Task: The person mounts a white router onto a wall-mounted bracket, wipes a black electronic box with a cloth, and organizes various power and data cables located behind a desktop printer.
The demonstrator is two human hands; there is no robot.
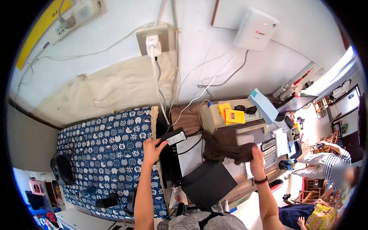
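Between the fingers and thumb of my left hand (152, 150) is a black power adapter (175, 137) with a white label facing up, held over the gap between bed and desk. My right hand (257, 163), with a dark beaded bracelet at the wrist, grips one end of a dark brown cloth (224, 143). The cloth stretches leftward across the desk, bunched in front of a beige printer (209, 118). A calculator (269, 152) lies just right of that hand. Nearer to me is a flat black panel (209, 184); I cannot make out what it is.
A bed with a blue cat-print cover (111, 153) fills the left. On the printer sit yellow boxes (234, 116), sunglasses (245, 109) and a light blue box (263, 105). White cables (156, 76) hang from the wall socket. A pen holder (287, 164) stands right; two people are beyond.
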